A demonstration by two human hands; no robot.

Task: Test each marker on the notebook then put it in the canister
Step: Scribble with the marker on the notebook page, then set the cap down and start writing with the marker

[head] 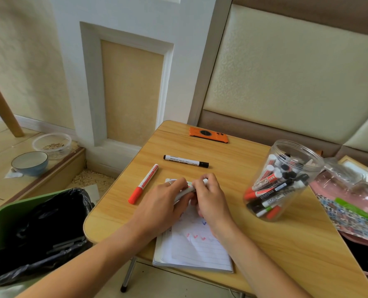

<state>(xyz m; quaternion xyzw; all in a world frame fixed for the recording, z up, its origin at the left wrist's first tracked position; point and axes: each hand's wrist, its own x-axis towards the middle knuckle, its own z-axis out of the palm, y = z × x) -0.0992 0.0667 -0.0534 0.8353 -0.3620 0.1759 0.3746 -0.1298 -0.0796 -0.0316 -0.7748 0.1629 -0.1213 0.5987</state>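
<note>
Both hands over notebook (191, 250): left hand (168, 203) grips white marker (184, 191) barrel, right hand (209, 196) pinches cap end. Step looks like uncapping or recapping; can't tell. Next: stroke on page or drop into canister (286, 181).

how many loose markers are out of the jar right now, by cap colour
Red cap: 1, the red marker lying on the table
Black cap: 1, the black marker lying on the table
Cap hidden: 1, the white marker held in both hands
Total: 3
</note>
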